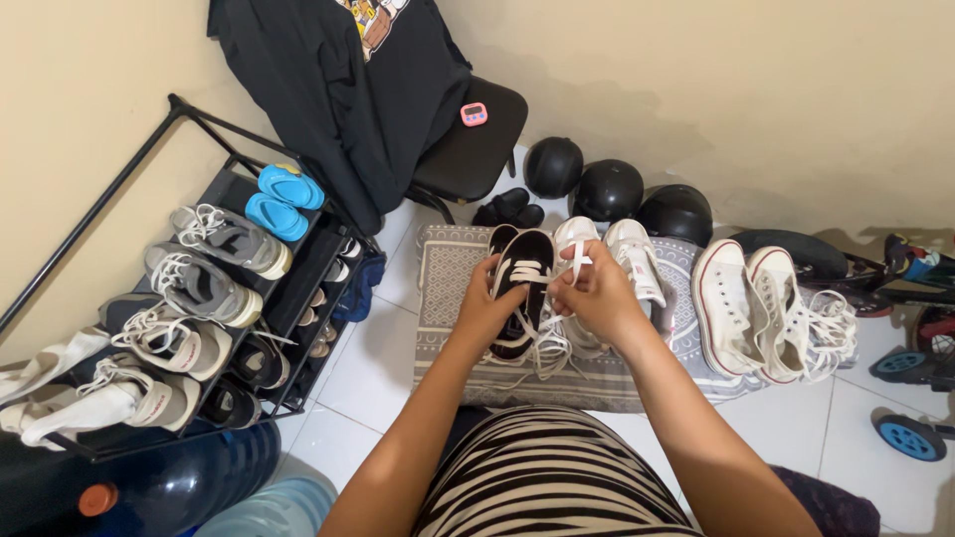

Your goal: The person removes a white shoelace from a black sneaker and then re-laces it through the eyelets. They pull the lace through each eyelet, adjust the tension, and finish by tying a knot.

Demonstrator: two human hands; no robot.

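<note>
White floor tiles (378,368) meet a cream wall, with a grey patterned mat (448,268) laid between a black metal shoe rack (288,288) and three black helmets (609,189). Above the mat, the left hand (485,308) grips the side of a black canvas sneaker with white laces (525,283), while the right hand (597,293) pinches one lace (578,261) upward. White high-top sneakers (756,308) rest nearby.

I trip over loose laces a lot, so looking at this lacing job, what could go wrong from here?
The white lace hangs in loose loops under the black sneaker and could tangle or knot. The right hand pinches one end only, so it might slip out. The high-top pair beside it trails its own laces, easy to snag.
</note>
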